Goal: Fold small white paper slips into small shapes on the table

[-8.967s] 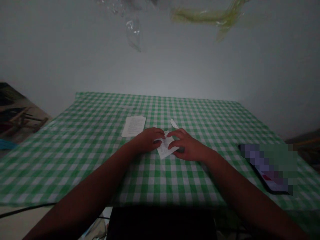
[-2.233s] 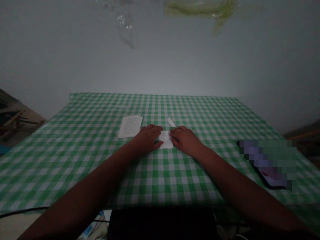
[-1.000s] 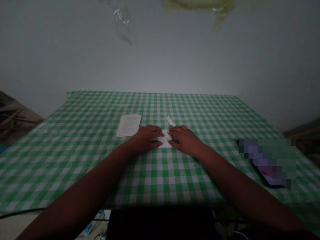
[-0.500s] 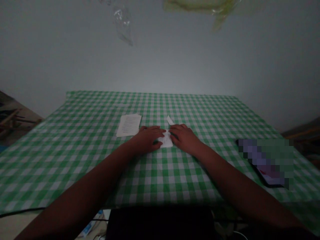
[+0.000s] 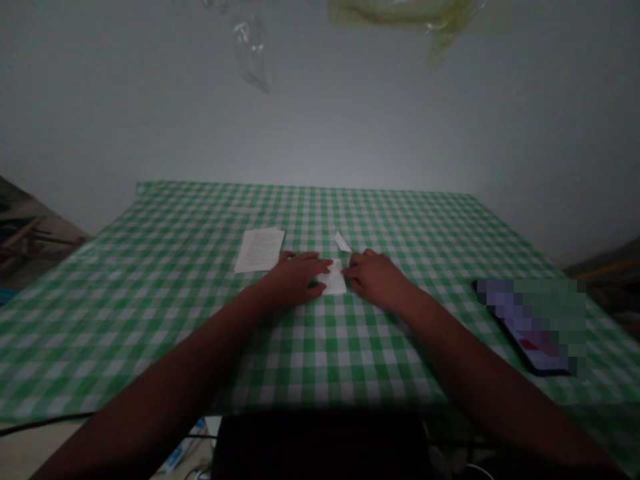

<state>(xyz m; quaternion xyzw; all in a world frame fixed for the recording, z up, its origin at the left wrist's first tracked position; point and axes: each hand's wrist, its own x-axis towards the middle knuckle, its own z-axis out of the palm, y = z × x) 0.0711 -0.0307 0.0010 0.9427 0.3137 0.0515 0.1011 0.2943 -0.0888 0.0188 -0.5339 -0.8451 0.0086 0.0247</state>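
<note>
A small piece of printed white paper (image 5: 336, 280) lies on the checked cloth between my two hands. My left hand (image 5: 299, 275) rests over its left side, fingers stretched out and thumb apart, pressing it flat. At the right edge of the paper, my right hand (image 5: 373, 275) has its fingers bent in, with index finger and thumb closed at that edge. Just beyond the right hand lies a small folded paper piece (image 5: 343, 241). A stack of printed paper sheets (image 5: 260, 250) is to the left, just past my left hand.
A green and white checked cloth (image 5: 320, 347) covers the table. On the right lies a phone (image 5: 520, 327), partly blurred out by pixel blocks. A pale wall (image 5: 320, 120) stands behind the table, with tape (image 5: 250, 53) stuck to it. A black cable (image 5: 45, 421) runs at the lower left.
My right hand has shifted slightly right, and its fingers have bent in more. More of the folded paper piece now shows. My left hand stays on the paper.
</note>
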